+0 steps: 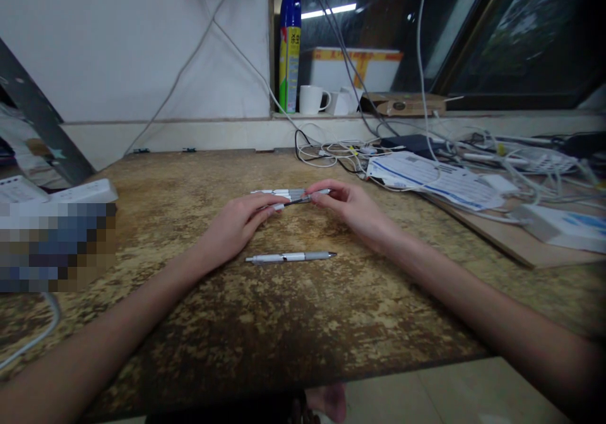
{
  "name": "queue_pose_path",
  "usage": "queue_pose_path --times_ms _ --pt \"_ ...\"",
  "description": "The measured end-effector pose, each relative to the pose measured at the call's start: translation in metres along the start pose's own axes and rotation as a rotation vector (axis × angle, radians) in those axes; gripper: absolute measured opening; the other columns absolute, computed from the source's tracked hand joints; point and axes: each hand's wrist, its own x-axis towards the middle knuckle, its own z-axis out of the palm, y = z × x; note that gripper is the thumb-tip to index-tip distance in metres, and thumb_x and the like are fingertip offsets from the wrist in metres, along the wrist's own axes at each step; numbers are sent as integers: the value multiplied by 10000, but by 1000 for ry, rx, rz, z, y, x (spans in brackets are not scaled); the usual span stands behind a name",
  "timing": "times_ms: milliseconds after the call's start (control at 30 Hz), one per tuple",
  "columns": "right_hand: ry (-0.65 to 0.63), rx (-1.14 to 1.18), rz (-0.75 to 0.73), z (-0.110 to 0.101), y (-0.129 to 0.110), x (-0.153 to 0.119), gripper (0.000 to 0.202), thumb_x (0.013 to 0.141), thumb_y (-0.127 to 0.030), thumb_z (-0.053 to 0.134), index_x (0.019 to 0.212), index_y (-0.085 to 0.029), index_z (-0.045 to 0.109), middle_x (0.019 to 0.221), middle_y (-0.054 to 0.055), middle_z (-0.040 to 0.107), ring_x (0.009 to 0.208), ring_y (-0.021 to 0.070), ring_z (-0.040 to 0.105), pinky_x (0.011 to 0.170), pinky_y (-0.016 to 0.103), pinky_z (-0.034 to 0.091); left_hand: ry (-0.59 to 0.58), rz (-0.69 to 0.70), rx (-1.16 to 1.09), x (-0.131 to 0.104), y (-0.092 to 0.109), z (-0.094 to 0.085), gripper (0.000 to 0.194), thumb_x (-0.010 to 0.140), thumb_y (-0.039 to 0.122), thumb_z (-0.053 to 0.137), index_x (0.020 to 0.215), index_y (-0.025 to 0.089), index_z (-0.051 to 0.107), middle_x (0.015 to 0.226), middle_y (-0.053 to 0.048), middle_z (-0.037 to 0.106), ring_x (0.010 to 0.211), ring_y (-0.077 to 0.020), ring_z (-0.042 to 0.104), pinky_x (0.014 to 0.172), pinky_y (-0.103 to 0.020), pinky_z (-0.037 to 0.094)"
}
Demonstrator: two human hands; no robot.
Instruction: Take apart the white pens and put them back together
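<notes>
1. Head view, centre: the left hand and the right hand each pinch a slim held pen between thumb and fingers, just above or on the worn desk. Whether it is in one piece is too small to tell.

2. Head view, just toward 12 o'clock of that grip: the other pens lie side by side, partly hidden by the fingers, so their number is unclear. A knuckle or the pen's end could nudge them out of line, since the clearance looks slight.

3. Head view, 6 o'clock of the grip: a lone pen lies crosswise between the forearms, apart from both. A dropped wrist or sweeping forearm could set it rolling, probably toward the desk's near edge, farther out at 6.

4. Head view, the grip itself: only fingertips bear on the barrel, so uneven pressure or a twist could make it slip or flick away.

5. Head view, 1 to 2 o'clock: tangled cables and a printed sheet spread near the right hand. A pen escaping that way could lodge among the loops or slide under the paper.
</notes>
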Motion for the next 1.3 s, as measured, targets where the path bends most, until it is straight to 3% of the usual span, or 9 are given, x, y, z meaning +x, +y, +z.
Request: queue_pose_path --times_ms 100,400,567,767,967,1133,1300 --pt "26 47 -12 -2 3 3 189 881 -344 716 998 -203 761 954 35 741 908 176 644 880 324 461 25 -2 21 0 -1 -2 302 1082 317 492 1285 247 704 1324 -43 723 1211 -222 660 1065 -355 458" --pt "66 276 13 -10 2 7 104 848 -220 677 919 -167 732 879 31 709 829 137 653 852 286 502 52 24 49 0 -7 -2 264 1075 279 492 1244 246 692 1256 -52 715 1169 -229 653 1039 -372 457" --pt "106 238 -18 -15 4 9 86 859 -197 647 872 -178 730 843 27 701 805 140 647 862 294 509 64 22 52 -1 -7 -2 260 1069 258 494 1238 233 690 1235 -58 713 1155 -228 653 1039 -380 459" --pt "-45 41 8 -5 6 6 250 918 -421 663 813 -199 712 902 72 732 802 196 662 812 357 547 67 30 61 -1 -3 -2 265 1062 251 500 1237 232 698 1250 -60 713 1162 -234 652 1045 -381 459" --pt "-129 -55 -18 -1 3 2 352 933 -509 662 796 -186 698 790 46 680 716 164 629 723 312 510 59 31 52 0 -1 -2 270 1068 278 494 1242 237 696 1256 -58 717 1164 -237 655 1045 -384 464" --pt "-101 -4 -2 -6 6 5 419 920 -572 666 786 -176 696 728 28 651 661 143 583 670 286 460 49 -43 -24 0 -2 -4 294 1070 318 504 1300 244 671 1316 -47 712 1175 -227 660 1035 -362 484" --pt "8 32 33 -13 8 7 449 937 -579 642 726 -183 671 659 25 612 603 135 519 593 277 396 52 -141 -21 -1 -5 -13 315 1056 437 522 1235 242 693 1232 -49 744 1066 -236 692 956 -361 527"
